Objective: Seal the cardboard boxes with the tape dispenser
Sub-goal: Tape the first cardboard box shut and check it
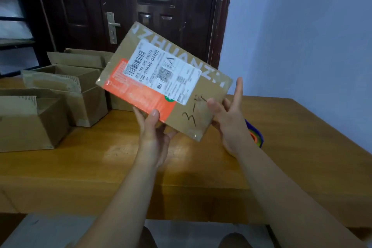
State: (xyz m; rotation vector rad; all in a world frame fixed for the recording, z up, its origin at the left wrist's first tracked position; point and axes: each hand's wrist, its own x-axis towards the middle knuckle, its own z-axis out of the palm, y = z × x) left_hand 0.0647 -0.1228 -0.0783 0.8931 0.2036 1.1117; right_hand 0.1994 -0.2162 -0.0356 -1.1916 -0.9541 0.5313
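We are looking down at the cardboard box [209, 90], and it is hanging in the air above the wooden table [100, 147], tilting with its far corner up towards the dark door [80, 6]. A white shipping label [161, 70] is facing us, overlapping an orange sticker [136, 94].

The left hand [153, 133] is pinching the near lower edge, thumb pressing on the orange sticker and fingers tucking underneath. The right hand [227, 123] is taking the right edge, thumb lying on the face beside the handwritten marks, fingers stretching straight and slightly spread behind the cardboard, so the edge is sitting between thumb and fingers.

Just behind the right wrist a blue object [258, 137] with orange and green rings is lying on the table. It is mostly hidden, and we cannot tell whether it is the tape dispenser.

Over at the left of the table, several open boxes [24, 125] are standing close together, flaps up.
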